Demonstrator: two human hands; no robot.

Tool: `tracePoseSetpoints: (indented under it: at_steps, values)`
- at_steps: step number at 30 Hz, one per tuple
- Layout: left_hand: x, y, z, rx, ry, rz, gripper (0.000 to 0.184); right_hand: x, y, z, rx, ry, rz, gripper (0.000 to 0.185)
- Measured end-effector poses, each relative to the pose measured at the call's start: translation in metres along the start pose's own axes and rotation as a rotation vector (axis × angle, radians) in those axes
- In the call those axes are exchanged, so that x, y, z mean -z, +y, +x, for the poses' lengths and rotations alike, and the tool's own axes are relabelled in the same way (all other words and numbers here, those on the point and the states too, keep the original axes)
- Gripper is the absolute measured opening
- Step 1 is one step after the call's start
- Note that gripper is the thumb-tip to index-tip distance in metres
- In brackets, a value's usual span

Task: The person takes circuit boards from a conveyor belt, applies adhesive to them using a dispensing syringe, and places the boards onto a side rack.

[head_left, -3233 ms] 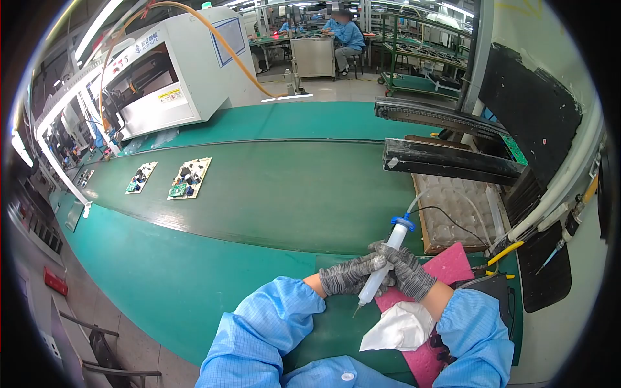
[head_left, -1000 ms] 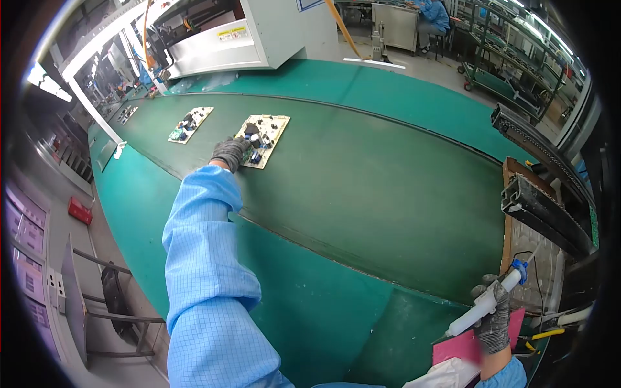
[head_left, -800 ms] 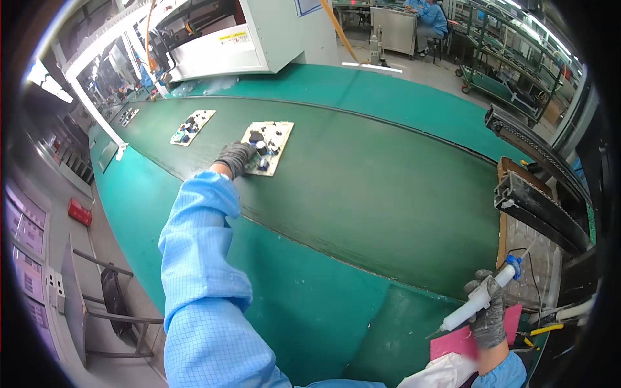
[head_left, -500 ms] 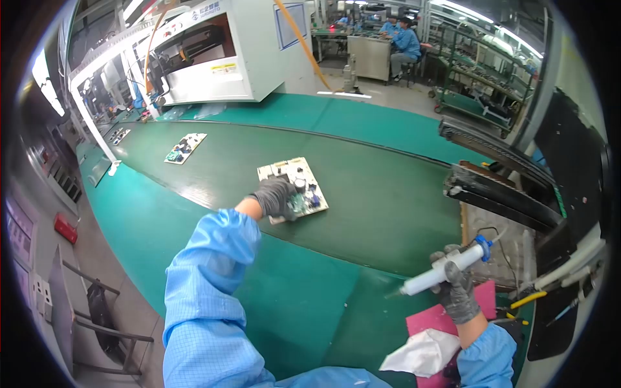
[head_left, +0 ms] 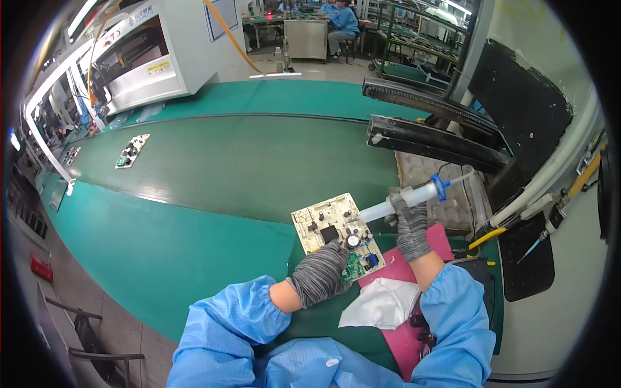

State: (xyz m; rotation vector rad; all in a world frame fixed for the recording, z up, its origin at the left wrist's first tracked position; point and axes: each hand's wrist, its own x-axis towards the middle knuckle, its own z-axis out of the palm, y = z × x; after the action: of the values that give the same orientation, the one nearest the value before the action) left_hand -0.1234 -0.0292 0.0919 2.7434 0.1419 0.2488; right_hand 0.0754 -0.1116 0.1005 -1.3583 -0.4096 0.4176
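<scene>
My left hand [head_left: 320,274], in a grey glove, grips the lower left edge of a circuit board [head_left: 315,221]. The board is cream-coloured, with a black block, a round capacitor and a small green board on it. My right hand [head_left: 410,226], also gloved, is wrapped round a white dispensing syringe [head_left: 424,193] with a blue collar at its back end. The syringe lies tilted, its front end down at the board's upper right part. Whether the tip touches the board I cannot tell. Under my right forearm are a pink sheet [head_left: 440,240] and a crumpled white cloth [head_left: 383,304].
A second circuit board [head_left: 132,151] lies far left on the dark green conveyor belt [head_left: 259,161]. Black rails [head_left: 440,143] stand at the belt's right end. Yellow-handled pliers [head_left: 486,238] lie at the right. A white machine [head_left: 187,45] stands behind, with people seated farther back.
My left hand has brought the circuit board off the belt, toward me and to the right. My right hand has raised the syringe to the board. The camera view has turned right.
</scene>
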Motion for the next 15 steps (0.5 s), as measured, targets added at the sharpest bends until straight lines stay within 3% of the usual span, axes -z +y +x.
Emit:
tracePoseSetpoints:
  at_steps: [15]
  values:
    - [0.000, -0.008, -0.002, 0.023, -0.086, -0.122, 0.064, -0.009, 0.011, 0.008, -0.030, -0.022, -0.053, 0.039]
